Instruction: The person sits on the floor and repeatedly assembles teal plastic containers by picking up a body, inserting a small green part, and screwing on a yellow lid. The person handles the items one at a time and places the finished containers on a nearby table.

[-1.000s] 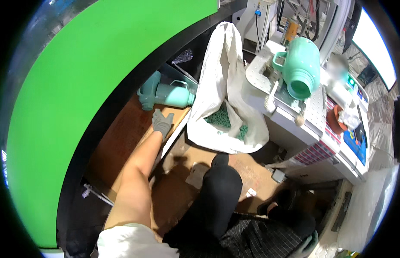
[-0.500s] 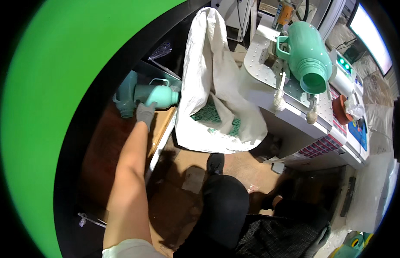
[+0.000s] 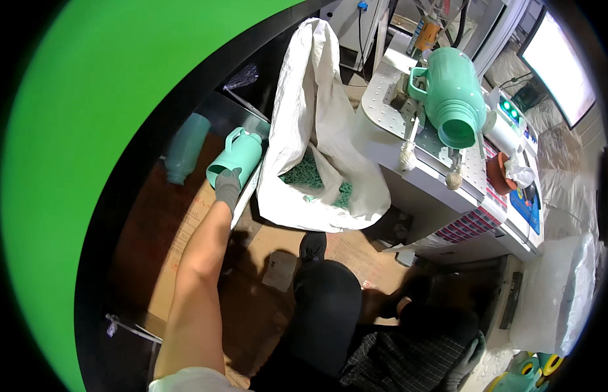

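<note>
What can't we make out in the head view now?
All in the head view:
Left hand: some fingers, hidden by the hand itself and green jug.
White sack: bottom, hidden by green pieces.
Screen: content, washed out.
Green-and-yellow items: cut off by lower edge.

Jug (image 3: 455,85) on bench (image 3: 390,145) right of sack (image 3: 346,134); second jug (image 3: 244,150) left.

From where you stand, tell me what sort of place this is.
Probably a plastics workshop: a handled green vessel on a perforated metal plate, a similar vessel in the left hand, and a white sack holding green scraps.
</note>
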Available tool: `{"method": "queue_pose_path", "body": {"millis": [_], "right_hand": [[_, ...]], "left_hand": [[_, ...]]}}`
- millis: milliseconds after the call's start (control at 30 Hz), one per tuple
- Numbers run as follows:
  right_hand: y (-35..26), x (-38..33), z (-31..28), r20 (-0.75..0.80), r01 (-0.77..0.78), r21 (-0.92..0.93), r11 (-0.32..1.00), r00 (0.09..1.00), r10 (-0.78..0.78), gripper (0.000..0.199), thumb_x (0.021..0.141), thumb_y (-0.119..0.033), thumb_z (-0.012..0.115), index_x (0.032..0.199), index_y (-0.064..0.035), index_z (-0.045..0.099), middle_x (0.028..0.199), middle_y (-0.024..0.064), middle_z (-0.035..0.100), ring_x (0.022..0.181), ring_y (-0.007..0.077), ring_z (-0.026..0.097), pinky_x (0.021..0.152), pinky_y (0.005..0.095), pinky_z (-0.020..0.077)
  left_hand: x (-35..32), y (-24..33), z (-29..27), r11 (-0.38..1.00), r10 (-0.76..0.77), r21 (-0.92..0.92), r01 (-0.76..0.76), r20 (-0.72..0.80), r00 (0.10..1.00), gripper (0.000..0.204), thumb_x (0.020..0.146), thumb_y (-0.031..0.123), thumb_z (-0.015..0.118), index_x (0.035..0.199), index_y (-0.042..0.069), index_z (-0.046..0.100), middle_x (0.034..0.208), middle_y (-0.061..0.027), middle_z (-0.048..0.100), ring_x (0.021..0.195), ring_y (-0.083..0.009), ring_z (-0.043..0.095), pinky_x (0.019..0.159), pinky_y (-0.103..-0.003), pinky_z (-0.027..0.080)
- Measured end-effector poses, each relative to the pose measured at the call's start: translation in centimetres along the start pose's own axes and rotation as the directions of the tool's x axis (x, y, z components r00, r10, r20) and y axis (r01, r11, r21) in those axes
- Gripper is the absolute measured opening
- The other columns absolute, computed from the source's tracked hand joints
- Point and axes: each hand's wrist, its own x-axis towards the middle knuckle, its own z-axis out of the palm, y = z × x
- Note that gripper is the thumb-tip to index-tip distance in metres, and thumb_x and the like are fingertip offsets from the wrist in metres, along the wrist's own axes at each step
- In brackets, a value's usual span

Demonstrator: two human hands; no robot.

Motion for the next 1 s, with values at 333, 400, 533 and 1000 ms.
{"method": "queue_pose_path", "body": {"millis": [333, 400, 533, 1000], "right_hand": [[-16.6, -4.6, 6.8, 0.299, 0.198, 0.432, 0.88, 0.889, -0.347, 0.03, 0.094, 0.0, 0.064, 0.123, 0.0002, 0.067, 0.122, 0.0122, 0.065, 0.114, 0.0235, 0.062, 0.102, 0.0352, 0.0482], [-19.1, -6.1, 8.7, 0.487, -0.183, 0.645, 0.742, 0.847, -0.214, 0.071, 0.088, -0.008, 0.075, 0.152, -0.0014, 0.046, 0.145, 0.0137, 0.055, 0.133, 0.0275, 0.055, 0.112, 0.0392, 0.0442], [-22.7, -5.0, 8.2, 0.255, -0.018, 0.913, 0.407, 0.805, -0.536, 0.129, 0.066, -0.035, 0.092, 0.164, -0.0006, 0.016, 0.162, 0.0189, 0.033, 0.148, 0.0337, 0.038, 0.122, 0.0469, 0.0317], [-12.2, -10.6, -0.5, 0.452, -0.283, 0.8, 0.53, 0.864, -0.22, 0.061, 0.105, -0.027, 0.059, 0.154, 0.0017, 0.038, 0.149, 0.0159, 0.047, 0.14, 0.0261, 0.046, 0.118, 0.0415, 0.0371]], "left_hand": [[-35.0, 11.8, -17.2, 0.764, 0.312, -0.596, -0.247, 0.007, 0.95, 0.027, 0.099, 0.014, 0.064, 0.113, -0.009, 0.067, 0.105, -0.0098, 0.069, 0.091, -0.0176, 0.063, 0.083, -0.031, 0.051], [-40.4, 14.5, -17.0, 0.654, 0.374, -0.742, -0.149, 0.146, 0.916, 0.027, 0.102, 0.013, 0.06, 0.117, -0.009, 0.064, 0.108, -0.0121, 0.07, 0.095, -0.0204, 0.067, 0.082, -0.033, 0.055], [-46.2, 14.8, -12.5, 0.743, 0.603, -0.531, -0.407, 0.268, 0.752, 0.027, 0.104, 0.013, 0.058, 0.121, -0.006, 0.063, 0.108, -0.0106, 0.07, 0.097, -0.0201, 0.066, 0.086, -0.034, 0.054], [-60.7, 22.3, 0.9, 0.245, 0.608, -0.39, -0.888, 0.775, -0.173, 0.112, 0.063, 0.035, 0.097, 0.15, -0.007, 0.038, 0.124, -0.0204, 0.065, 0.11, -0.0381, 0.067, 0.096, -0.045, 0.054]]}}
